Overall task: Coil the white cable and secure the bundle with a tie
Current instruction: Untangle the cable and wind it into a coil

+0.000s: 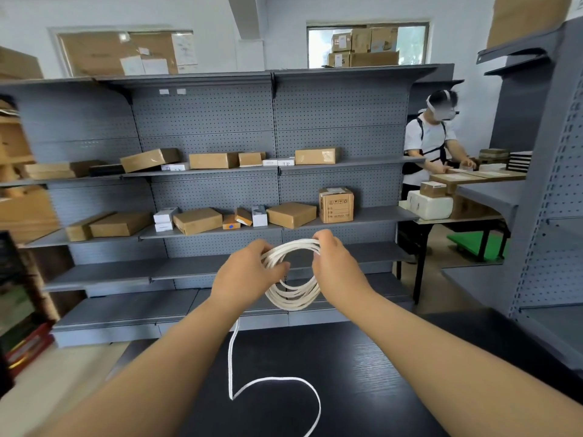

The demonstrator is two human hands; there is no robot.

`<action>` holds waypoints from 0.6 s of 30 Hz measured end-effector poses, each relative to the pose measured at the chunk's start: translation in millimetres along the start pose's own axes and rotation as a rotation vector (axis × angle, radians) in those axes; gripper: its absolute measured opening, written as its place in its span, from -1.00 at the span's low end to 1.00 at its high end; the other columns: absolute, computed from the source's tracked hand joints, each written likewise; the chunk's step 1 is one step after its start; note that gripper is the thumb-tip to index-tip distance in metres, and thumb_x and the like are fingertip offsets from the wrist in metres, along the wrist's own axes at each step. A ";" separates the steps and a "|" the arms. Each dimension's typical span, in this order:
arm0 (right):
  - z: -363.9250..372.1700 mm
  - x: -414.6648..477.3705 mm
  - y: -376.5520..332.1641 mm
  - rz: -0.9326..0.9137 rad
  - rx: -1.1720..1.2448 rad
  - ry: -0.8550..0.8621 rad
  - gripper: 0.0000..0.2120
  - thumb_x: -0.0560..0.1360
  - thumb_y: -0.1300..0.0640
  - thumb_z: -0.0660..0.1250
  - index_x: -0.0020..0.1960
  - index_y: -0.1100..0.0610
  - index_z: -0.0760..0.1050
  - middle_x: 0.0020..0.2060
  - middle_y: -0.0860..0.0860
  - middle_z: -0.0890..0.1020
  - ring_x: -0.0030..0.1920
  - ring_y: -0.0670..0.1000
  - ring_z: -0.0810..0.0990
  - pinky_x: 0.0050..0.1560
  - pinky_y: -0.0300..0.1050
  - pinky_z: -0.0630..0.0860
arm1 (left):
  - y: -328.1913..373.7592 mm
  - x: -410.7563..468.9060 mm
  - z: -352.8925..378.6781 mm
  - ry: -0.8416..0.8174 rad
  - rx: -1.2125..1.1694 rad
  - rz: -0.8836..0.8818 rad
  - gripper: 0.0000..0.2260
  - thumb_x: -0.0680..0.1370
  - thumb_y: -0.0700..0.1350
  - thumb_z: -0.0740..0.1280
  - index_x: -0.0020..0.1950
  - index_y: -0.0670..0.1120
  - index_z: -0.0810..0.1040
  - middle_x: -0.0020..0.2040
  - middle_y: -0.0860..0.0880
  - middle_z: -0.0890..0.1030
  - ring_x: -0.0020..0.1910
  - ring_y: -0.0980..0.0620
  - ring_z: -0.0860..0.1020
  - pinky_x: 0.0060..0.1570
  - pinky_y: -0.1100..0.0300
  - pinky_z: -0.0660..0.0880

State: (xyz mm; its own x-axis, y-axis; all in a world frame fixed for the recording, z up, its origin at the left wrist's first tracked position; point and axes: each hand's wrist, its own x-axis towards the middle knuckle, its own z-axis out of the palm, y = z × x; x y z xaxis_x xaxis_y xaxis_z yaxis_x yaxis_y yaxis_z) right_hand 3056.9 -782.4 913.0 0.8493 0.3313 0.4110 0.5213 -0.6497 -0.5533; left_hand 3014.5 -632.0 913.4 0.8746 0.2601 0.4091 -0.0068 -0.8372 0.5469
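The white cable (291, 298) is wound into a coil of several loops, held up in the air above the black table (362, 373). My left hand (249, 272) grips the coil's left side. My right hand (334, 263) pinches its upper right side. A loose tail of the cable (232, 357) hangs down from the coil and curves across the table top toward the lower edge of the view. No tie is visible.
Grey pegboard shelving (220, 184) with cardboard boxes (291, 215) stands behind the table. Another grey rack (549, 216) is at the right. A person in a white shirt (429, 143) works at a table at the back right.
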 end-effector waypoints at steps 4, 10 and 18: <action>-1.2 3.1 1.7 0.095 0.182 0.087 -0.82 0.59 0.25 0.07 0.18 0.14 0.29 -0.05 0.10 0.48 -0.14 0.08 0.43 -0.21 -0.09 0.30 | 6.2 -2.9 6.9 0.105 -0.301 -0.120 -0.79 0.46 0.04 0.40 -0.18 -0.06 0.47 -0.29 0.00 0.54 -0.30 0.02 0.49 -0.30 0.14 0.39; 5.3 7.0 -1.0 0.210 0.428 0.183 -0.85 0.60 0.25 0.09 0.16 0.14 0.28 -0.10 0.06 0.47 -0.15 0.07 0.44 -0.25 -0.12 0.38 | 19.2 -9.3 22.8 0.245 -0.577 -0.202 -0.89 0.52 -0.03 0.33 -0.07 -0.06 0.47 -0.14 -0.10 0.63 -0.12 -0.06 0.59 -0.07 -0.03 0.54; 23.5 8.0 -0.4 0.414 0.722 0.170 -0.86 0.59 0.26 0.09 0.11 0.10 0.28 -0.23 -0.02 0.44 -0.15 0.09 0.54 -0.02 0.25 0.59 | 16.9 -13.1 31.6 0.231 -0.477 -0.160 -0.95 0.56 -0.13 0.23 -0.03 -0.06 0.37 -0.19 -0.09 0.55 -0.16 -0.12 0.59 -0.16 -0.15 0.59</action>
State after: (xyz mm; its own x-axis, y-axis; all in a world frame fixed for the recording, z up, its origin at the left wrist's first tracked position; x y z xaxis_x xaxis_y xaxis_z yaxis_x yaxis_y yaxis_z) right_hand 3065.5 -763.5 899.4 0.9893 0.0179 0.1445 0.1455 -0.0809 -0.9860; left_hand 3018.2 -664.8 894.2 0.7542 0.5096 0.4141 -0.1488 -0.4816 0.8637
